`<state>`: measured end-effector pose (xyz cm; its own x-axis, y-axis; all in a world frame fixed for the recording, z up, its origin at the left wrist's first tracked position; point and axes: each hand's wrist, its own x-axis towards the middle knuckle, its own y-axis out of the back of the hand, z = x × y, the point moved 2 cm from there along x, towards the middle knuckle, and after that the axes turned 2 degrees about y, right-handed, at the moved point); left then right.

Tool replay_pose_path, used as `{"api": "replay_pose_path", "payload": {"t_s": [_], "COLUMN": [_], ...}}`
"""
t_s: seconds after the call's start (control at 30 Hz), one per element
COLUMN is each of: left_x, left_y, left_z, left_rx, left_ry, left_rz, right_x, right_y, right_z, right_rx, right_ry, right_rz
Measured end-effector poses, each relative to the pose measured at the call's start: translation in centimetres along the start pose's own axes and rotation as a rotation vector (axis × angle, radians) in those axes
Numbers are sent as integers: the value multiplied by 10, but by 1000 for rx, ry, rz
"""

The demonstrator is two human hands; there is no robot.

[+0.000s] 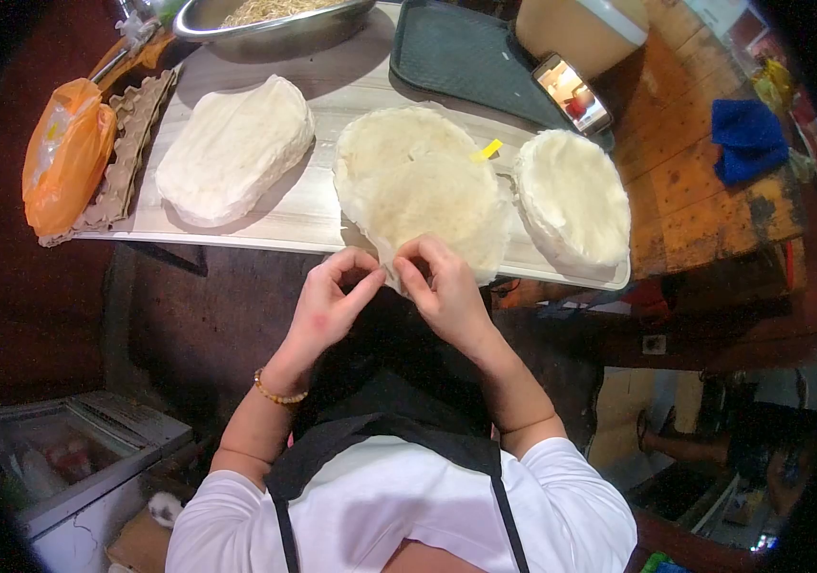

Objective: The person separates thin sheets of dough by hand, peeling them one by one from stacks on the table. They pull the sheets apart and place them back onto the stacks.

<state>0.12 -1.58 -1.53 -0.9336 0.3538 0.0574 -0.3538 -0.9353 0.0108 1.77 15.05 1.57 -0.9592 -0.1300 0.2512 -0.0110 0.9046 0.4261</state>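
A thin, pale round wrapper sheet (423,177) lies at the middle of the table, and its near edge is lifted between my hands. My left hand (334,296) pinches that edge between thumb and fingers. Close beside it, my right hand (446,291) grips the same edge in a pinch. Whether other sheets lie beneath is hard to see. To the left is a thick stack of white wrappers (233,153); another stack of round wrappers (575,199) sits on the right. A small yellow strip (488,150) lies at the sheet's upper right edge.
At the back are a metal bowl (275,29) of shredded filling, a dark tray (456,62) and a tan container (575,38) with a phone (572,94) leaning near it. An orange bag (66,158) rests on an egg carton (136,143). A blue cloth (750,138) lies far right.
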Motion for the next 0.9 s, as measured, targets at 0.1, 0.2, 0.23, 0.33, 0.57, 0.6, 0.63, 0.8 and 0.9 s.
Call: {"api": "replay_pose_path", "payload": {"t_s": [0.1,0.2,0.23,0.33,0.57,0.6,0.63,0.8,0.9], "left_x": [1,1,1,2,1,1,1,0,0], "left_y": [2,0,-1,-6,-1,1,2,10,14], "left_z": [-5,-4,-3,2,13,13,12,10,7], "left_rx": [7,4,-10,21,335,335,306,258,302], "left_ry": [35,32,2,-59,-204,-206,-174,-55,-152], "left_rz": [38,77,81,104,260,260,260,227,264], "right_x": [-1,-2,-3,-4,3,6,8,15,17], "right_y": [1,0,-1,-4,4,7,11,26,36], "right_z": [4,1,-1,-4,5,8,10,10,13], "right_rx": [-151,-188,-163,-228,-233,-236,-239,-214,-384], "right_ry": [71,111,107,85,92,97,103,38,153], "right_rz": [100,148,151,60,141,170,200,192,228]}}
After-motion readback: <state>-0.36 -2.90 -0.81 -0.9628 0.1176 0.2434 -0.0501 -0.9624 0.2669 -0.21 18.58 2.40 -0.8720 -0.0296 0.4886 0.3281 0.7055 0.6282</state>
